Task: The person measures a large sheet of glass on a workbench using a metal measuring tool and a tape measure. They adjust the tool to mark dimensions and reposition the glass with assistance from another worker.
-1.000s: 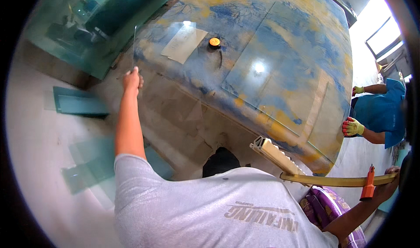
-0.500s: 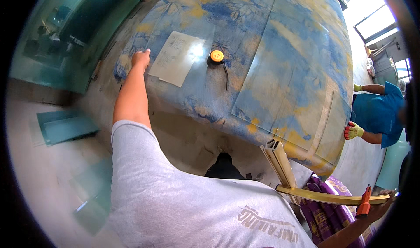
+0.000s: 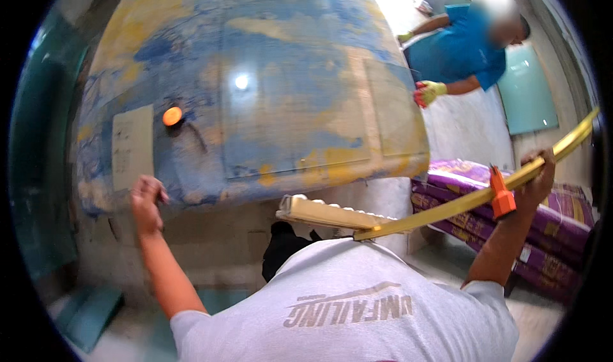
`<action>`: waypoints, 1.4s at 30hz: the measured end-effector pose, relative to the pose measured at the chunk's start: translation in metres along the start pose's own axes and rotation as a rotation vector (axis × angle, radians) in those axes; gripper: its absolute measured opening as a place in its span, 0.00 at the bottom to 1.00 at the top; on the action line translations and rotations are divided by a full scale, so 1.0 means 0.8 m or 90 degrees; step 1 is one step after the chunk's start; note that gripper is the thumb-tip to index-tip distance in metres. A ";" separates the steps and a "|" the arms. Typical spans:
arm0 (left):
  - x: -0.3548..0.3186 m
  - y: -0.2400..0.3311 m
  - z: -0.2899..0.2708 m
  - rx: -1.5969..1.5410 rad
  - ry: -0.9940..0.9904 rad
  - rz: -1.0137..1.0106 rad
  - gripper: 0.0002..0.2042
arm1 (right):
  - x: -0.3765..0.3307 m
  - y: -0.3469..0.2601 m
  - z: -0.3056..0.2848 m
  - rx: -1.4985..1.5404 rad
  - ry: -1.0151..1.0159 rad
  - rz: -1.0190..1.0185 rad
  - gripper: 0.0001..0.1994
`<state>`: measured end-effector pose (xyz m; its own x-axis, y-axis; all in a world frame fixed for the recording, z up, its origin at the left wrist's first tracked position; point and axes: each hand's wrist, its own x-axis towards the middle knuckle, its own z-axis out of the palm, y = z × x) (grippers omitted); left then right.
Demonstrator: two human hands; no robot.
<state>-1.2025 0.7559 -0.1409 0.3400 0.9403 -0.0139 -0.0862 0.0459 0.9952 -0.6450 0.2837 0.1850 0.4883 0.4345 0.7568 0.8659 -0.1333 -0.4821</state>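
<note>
My right hand (image 3: 541, 173) is closed around a T-shaped glass cutter with a long gold-coloured bar (image 3: 440, 215). An orange-red slider (image 3: 502, 196) sits on the bar beside my fingers. Its cream-coloured, ridged crosspiece (image 3: 332, 213) is in front of my shirt, just off the table's near edge. My left hand (image 3: 148, 203) hovers by that edge, slightly blurred, fingers loosely bent, thumb apart, nothing visible in it. Just beyond it lies a written paper sheet (image 3: 133, 146). To the sheet's right rests an orange and black tape measure (image 3: 172, 116) with a dark strap.
A clear glass sheet (image 3: 287, 106) lies on the blue-yellow patterned table (image 3: 153, 17). At its right side stands a co-worker (image 3: 456, 55) in a blue shirt and gloves. Purple sacks (image 3: 555, 208) are stacked at my right. Glass panes lean at left and far right.
My view has swung to the right. My left hand has drawn back toward the table's near edge. My right hand has come further into view, with the gold bar tilted upward at its outer end.
</note>
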 end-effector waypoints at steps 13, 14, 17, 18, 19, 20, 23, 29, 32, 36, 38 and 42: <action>-0.177 -0.157 0.484 0.214 -0.500 -0.035 0.08 | 0.045 0.101 -0.086 0.110 0.078 0.127 0.15; -0.183 -0.150 0.510 0.237 -0.492 -0.013 0.08 | 0.048 0.123 -0.112 0.132 0.081 0.140 0.14; -0.200 -0.132 0.602 0.290 -0.462 0.014 0.09 | 0.058 0.179 -0.178 0.158 0.106 0.203 0.13; -0.204 -0.119 0.636 0.300 -0.451 -0.006 0.10 | 0.060 0.200 -0.198 0.160 0.118 0.230 0.13; -0.214 -0.109 0.668 0.312 -0.441 -0.030 0.10 | 0.060 0.226 -0.220 0.174 0.120 0.215 0.13; -0.224 -0.123 0.699 0.302 -0.396 -0.006 0.10 | 0.060 0.252 -0.241 0.187 0.122 0.200 0.12; -0.233 -0.123 0.786 0.324 -0.294 0.097 0.10 | 0.049 0.324 -0.302 0.198 0.114 0.182 0.10; -0.252 -0.165 0.900 0.143 -0.310 -0.239 0.10 | 0.031 0.428 -0.397 0.243 0.126 0.242 0.09; -0.257 -0.184 0.941 -0.078 -0.279 -0.492 0.10 | 0.017 0.463 -0.418 0.179 0.100 0.183 0.09; -0.269 -0.208 0.988 -0.216 -0.192 -0.583 0.11 | 0.003 0.490 -0.438 0.131 0.119 0.230 0.10; -0.268 -0.200 1.010 -0.267 -0.163 -0.608 0.12 | -0.004 0.502 -0.449 0.130 0.134 0.228 0.11; -0.264 -0.205 1.042 -0.317 -0.108 -0.662 0.12 | -0.033 0.561 -0.501 0.006 0.127 0.200 0.15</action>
<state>-0.4797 0.2688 -0.2206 0.5807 0.3154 -0.7506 -0.0370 0.9312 0.3627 -0.2261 -0.1449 0.1255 0.7426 0.1920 0.6416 0.6696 -0.2243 -0.7080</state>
